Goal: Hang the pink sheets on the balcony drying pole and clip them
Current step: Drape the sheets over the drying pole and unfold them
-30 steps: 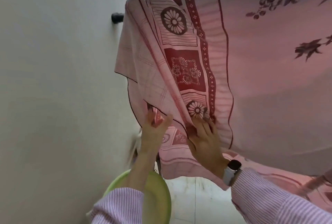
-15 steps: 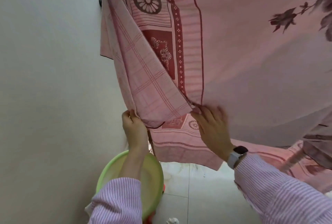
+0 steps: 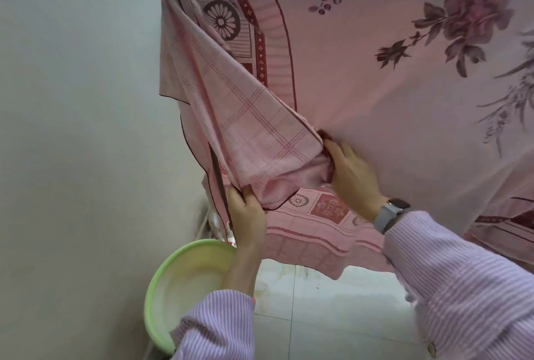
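A pink sheet (image 3: 361, 65) with dark floral and wheel prints hangs over the drying pole, which the cloth hides along the top. Its left end is folded over, showing a checked pink underside (image 3: 248, 128). My left hand (image 3: 248, 215) pinches the lower corner of this folded flap. My right hand (image 3: 352, 174) grips bunched cloth just right of the flap, fingers curled into the fold. A watch sits on my right wrist. No clips are visible.
A pale wall (image 3: 81, 128) stands close on the left. A light green basin (image 3: 187, 287) rests on the tiled floor (image 3: 318, 316) under my left arm. Buildings and trees show beyond the sheet's top edge.
The view tilted back up, so the sheet's top edge shows again. My right hand has closed into the bunched cloth, and my left hand holds the flap corner lower and further right.
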